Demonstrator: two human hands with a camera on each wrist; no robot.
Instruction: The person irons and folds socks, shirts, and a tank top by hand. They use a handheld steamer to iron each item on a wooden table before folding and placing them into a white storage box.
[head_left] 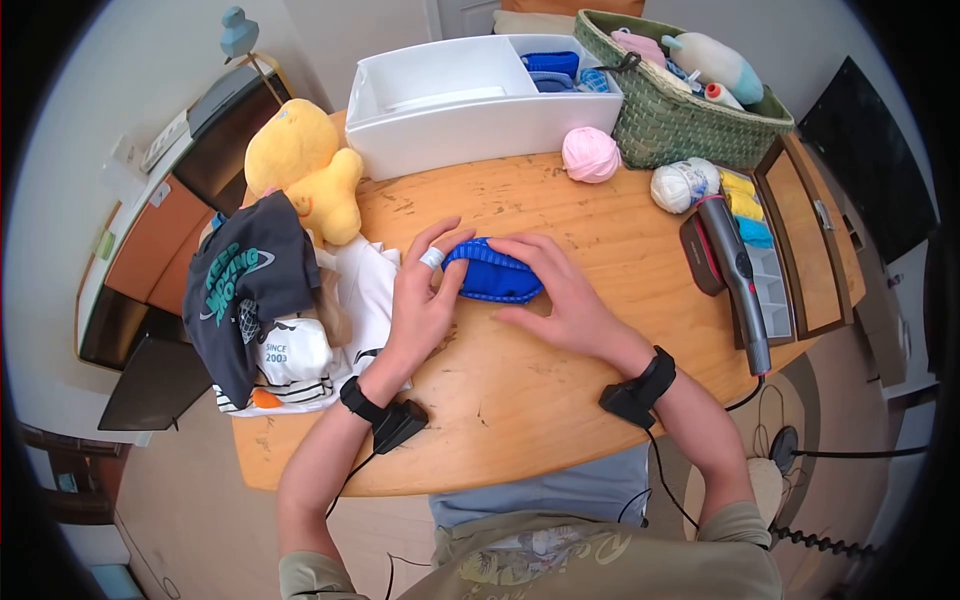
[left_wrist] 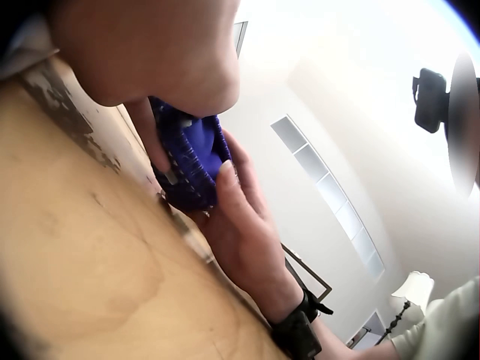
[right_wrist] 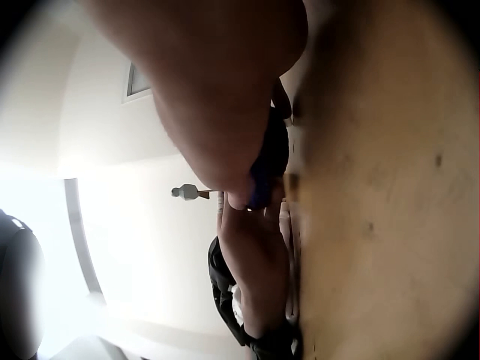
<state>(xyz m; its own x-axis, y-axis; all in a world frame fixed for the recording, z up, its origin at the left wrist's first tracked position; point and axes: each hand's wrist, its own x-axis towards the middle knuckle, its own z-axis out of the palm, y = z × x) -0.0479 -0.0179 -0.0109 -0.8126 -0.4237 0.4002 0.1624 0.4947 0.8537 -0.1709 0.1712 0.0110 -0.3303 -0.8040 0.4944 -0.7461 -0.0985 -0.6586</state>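
Observation:
A folded blue garment [head_left: 495,272], a compact bundle with a paler patterned band along its edge, is held between both hands over the middle of the wooden table. At its left end my left hand [head_left: 425,300] grips it, thumb in front and fingers behind; a pale wrap circles one finger. My right hand [head_left: 565,305] holds the other end, fingers over the top. In the left wrist view the right thumb lies against the blue garment [left_wrist: 195,157]. Most of the bundle is hidden behind the hand in the right wrist view.
Behind stand a white divided box [head_left: 450,130] with blue folded cloth items and a green woven basket [head_left: 670,130]. Pink yarn [head_left: 591,155] sits before them. Clothes [head_left: 250,290] and a yellow plush toy [head_left: 300,160] lie left; a corded hair styling tool [head_left: 735,275] lies right.

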